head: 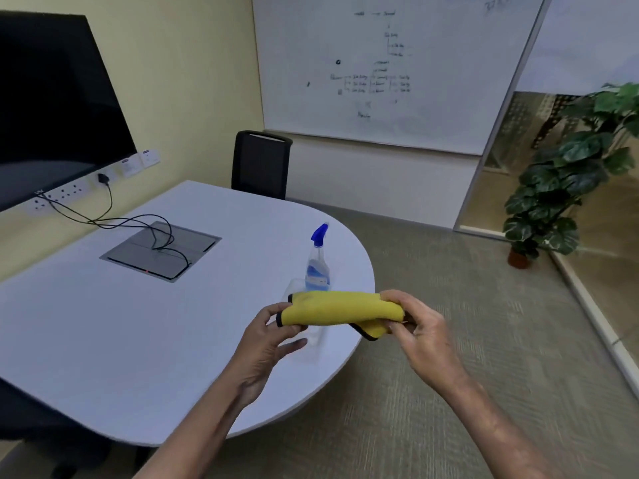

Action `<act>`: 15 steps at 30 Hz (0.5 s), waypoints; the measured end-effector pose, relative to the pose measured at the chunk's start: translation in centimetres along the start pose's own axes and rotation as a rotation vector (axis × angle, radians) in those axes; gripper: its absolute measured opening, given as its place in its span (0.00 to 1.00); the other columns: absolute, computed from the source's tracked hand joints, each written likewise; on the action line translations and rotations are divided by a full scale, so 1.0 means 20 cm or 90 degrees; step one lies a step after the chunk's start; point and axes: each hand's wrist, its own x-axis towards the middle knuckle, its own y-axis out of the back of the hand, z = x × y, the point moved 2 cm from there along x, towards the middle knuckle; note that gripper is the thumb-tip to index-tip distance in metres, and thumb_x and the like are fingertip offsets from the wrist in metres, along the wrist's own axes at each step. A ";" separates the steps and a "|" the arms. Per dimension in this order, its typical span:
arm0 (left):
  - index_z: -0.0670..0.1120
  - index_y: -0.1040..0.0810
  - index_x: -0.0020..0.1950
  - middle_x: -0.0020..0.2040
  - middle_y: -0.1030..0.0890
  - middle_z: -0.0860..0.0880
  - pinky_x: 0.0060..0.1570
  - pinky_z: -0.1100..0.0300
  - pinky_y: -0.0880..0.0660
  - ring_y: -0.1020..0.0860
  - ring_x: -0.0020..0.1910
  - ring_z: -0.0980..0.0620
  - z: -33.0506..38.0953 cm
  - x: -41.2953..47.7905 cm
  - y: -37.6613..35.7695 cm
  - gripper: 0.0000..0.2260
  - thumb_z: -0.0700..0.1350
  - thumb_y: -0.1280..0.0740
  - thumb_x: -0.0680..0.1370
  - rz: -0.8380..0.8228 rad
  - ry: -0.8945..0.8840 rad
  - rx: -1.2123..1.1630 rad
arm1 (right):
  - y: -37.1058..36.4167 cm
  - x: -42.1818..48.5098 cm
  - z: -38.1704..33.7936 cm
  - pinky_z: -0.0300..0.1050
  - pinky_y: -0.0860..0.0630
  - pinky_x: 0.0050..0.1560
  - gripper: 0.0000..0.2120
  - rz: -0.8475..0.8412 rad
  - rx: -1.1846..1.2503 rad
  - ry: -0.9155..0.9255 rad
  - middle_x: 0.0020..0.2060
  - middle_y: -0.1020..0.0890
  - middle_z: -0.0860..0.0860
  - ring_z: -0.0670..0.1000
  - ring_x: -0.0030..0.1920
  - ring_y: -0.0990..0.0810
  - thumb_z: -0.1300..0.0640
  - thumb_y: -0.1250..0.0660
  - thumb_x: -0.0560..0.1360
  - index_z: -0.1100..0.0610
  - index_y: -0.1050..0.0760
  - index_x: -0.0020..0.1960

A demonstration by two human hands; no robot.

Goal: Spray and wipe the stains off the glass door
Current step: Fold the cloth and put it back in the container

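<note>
A folded yellow cloth (340, 307) with a black edge is held above the table's rounded end. My left hand (268, 335) pinches its left end and my right hand (416, 321) grips its right end. Just behind the cloth a clear spray bottle (317, 267) with a blue trigger head stands upright on the white table (138, 323). Its base is hidden by the cloth. Glass panels (539, 140) in a metal frame stand at the right, beyond the whiteboard.
A potted plant (556, 188) stands on the carpet by the glass. A black chair (261, 164) is at the table's far side. Cables run from wall sockets to a grey cable hatch (160, 250) in the tabletop. A dark screen (52, 108) hangs at the left.
</note>
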 end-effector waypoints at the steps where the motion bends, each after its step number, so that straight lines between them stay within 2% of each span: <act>1: 0.42 0.21 0.66 0.62 0.15 0.39 0.61 0.43 0.17 0.16 0.62 0.40 0.01 0.06 0.05 0.16 0.31 0.30 0.79 -0.024 0.027 -0.067 | -0.04 0.03 0.01 0.48 0.17 0.51 0.23 0.006 -0.002 0.003 0.55 0.18 0.41 0.48 0.54 0.17 0.72 0.29 0.75 0.50 0.20 0.62; 3: 0.38 0.20 0.64 0.65 0.17 0.37 0.62 0.41 0.18 0.18 0.65 0.39 0.04 0.17 0.13 0.15 0.33 0.29 0.77 -0.066 0.072 -0.178 | -0.13 0.08 0.04 0.46 0.18 0.52 0.24 0.002 0.011 -0.010 0.56 0.19 0.42 0.46 0.54 0.17 0.74 0.29 0.74 0.48 0.21 0.60; 5: 0.36 0.20 0.63 0.66 0.17 0.38 0.61 0.42 0.17 0.17 0.66 0.42 0.08 0.30 0.20 0.16 0.39 0.28 0.77 -0.079 0.096 -0.221 | -0.22 0.13 0.06 0.42 0.17 0.55 0.24 -0.021 0.021 -0.024 0.59 0.20 0.40 0.43 0.57 0.17 0.74 0.29 0.74 0.47 0.22 0.58; 7: 0.35 0.17 0.60 0.63 0.15 0.38 0.53 0.48 0.14 0.14 0.61 0.44 0.12 0.42 0.26 0.17 0.41 0.25 0.74 -0.046 0.130 -0.219 | -0.31 0.18 0.08 0.40 0.19 0.60 0.21 -0.037 -0.006 -0.033 0.64 0.21 0.38 0.44 0.64 0.20 0.73 0.28 0.75 0.48 0.22 0.56; 10: 0.36 0.16 0.56 0.55 0.12 0.37 0.41 0.50 0.13 0.11 0.50 0.43 0.14 0.57 0.32 0.19 0.40 0.20 0.67 0.003 0.216 -0.189 | -0.44 0.22 0.10 0.44 0.21 0.62 0.17 -0.049 -0.068 -0.052 0.71 0.25 0.44 0.47 0.70 0.24 0.73 0.29 0.75 0.54 0.22 0.55; 15: 0.38 0.17 0.59 0.53 0.11 0.38 0.38 0.50 0.14 0.11 0.45 0.42 0.15 0.72 0.38 0.23 0.38 0.19 0.65 -0.042 0.320 -0.128 | -0.59 0.23 0.12 0.46 0.19 0.58 0.16 -0.037 -0.053 -0.126 0.72 0.27 0.48 0.48 0.68 0.24 0.75 0.30 0.74 0.58 0.22 0.55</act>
